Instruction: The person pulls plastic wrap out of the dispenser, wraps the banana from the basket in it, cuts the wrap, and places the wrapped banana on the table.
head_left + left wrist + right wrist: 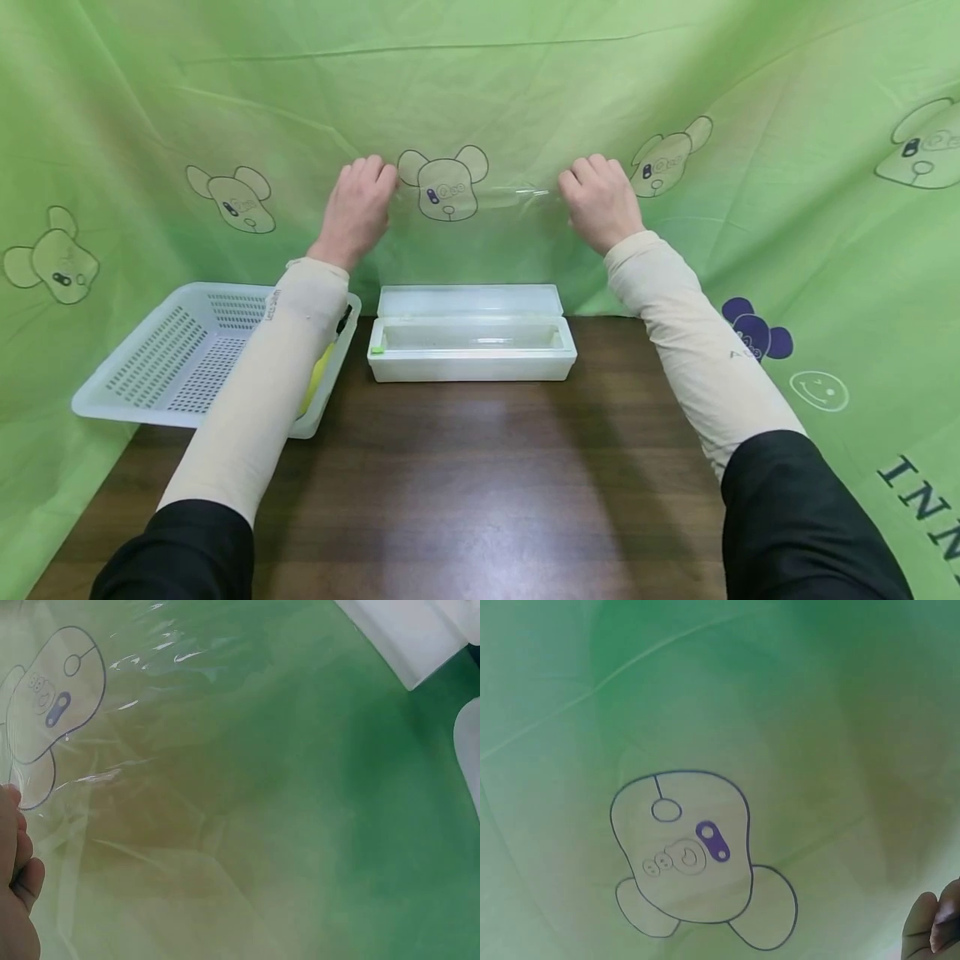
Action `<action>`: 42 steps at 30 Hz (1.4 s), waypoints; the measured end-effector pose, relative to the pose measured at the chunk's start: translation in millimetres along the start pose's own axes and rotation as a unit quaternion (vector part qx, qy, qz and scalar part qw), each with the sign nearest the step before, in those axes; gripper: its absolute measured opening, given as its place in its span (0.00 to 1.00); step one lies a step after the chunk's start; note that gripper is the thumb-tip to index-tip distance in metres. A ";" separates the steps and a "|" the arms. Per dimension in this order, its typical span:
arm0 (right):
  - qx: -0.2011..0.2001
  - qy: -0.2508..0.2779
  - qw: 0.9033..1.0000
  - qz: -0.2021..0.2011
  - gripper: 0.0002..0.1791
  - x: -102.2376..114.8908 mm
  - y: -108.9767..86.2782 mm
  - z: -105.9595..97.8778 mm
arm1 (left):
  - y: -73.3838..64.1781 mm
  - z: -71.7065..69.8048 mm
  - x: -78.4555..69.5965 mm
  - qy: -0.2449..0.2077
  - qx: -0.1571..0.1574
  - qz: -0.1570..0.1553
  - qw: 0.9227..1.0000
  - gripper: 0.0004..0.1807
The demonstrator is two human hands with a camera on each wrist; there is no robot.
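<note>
Both hands are raised above the table and well apart, with a clear sheet of cling film stretched between them. My left hand grips one side of the film with curled fingers; my right hand grips the other. Wrinkles and glints mark the film beside the left hand in the left wrist view. Below them a white cling film dispenser box stands with its lid tipped back. A small green piece sits on its left front edge. Only fingertips of the right hand show in the right wrist view.
A white perforated basket stands left of the box, partly behind the left forearm. Something yellow and a dark item lie along its right side. A green printed curtain hangs behind the brown wooden table.
</note>
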State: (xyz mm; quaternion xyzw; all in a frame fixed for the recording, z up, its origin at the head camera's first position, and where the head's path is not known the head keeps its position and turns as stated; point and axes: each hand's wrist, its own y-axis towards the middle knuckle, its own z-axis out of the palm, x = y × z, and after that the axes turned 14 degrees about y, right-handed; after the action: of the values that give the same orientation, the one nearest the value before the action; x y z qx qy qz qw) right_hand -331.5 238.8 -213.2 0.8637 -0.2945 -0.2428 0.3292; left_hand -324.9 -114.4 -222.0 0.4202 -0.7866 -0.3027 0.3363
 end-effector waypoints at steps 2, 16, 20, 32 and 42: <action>0.003 -0.001 1.000 -0.001 0.11 -0.8 2.3 -2.1 | 1.6 -1.2 1.1 0.004 -0.002 0.000 1.000 0.15; -0.010 -0.008 1.000 -0.003 0.11 -1.5 18.2 -16.1 | 16.0 -15.7 10.0 0.007 -0.027 0.007 1.000 0.06; -0.017 -0.008 1.000 -0.007 0.10 -4.6 23.5 -19.4 | 20.8 -20.9 12.8 0.005 -0.030 0.007 1.000 0.13; -0.040 -0.015 0.999 -0.012 0.11 -5.0 35.5 -33.0 | 33.1 -32.9 14.9 0.007 -0.025 -0.007 1.000 0.13; -0.004 -0.015 0.999 0.052 0.10 2.0 35.7 -38.8 | 35.0 -38.7 7.8 0.006 0.004 -0.025 1.000 0.17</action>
State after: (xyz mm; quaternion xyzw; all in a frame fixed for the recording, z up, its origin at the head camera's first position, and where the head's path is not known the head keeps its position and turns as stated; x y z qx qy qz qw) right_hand -318.7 232.2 -162.4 0.8421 -0.3433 -0.2391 0.3403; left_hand -313.8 -112.4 -170.4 0.4428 -0.7750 -0.3054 0.3317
